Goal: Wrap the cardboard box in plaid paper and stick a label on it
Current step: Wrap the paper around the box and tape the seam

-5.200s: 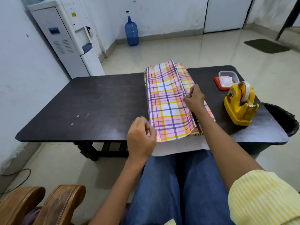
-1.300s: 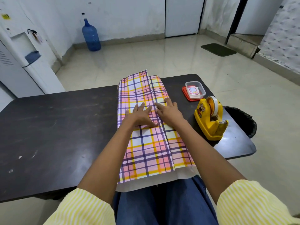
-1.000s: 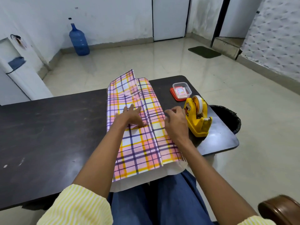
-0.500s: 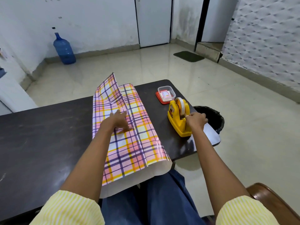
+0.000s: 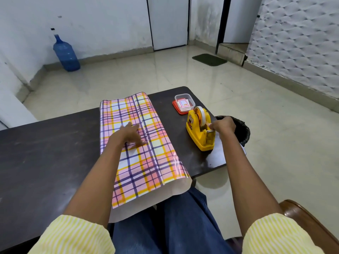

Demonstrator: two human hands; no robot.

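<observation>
Left hand lies flat, fingers spread, on glossy plaid paper folded into a long parcel that points away from the seated person across a dark table, its near end overhanging. Right hand curls at a yellow plastic dispenser; whether it holds tape is unclear.

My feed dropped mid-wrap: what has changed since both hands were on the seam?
The right hand left the plaid paper and moved right to the yellow tape dispenser, fingers curled at its cutter end; whether its grip holds tape is unclear. The left hand stays flat on the seam; dispenser and label container have not moved.
</observation>
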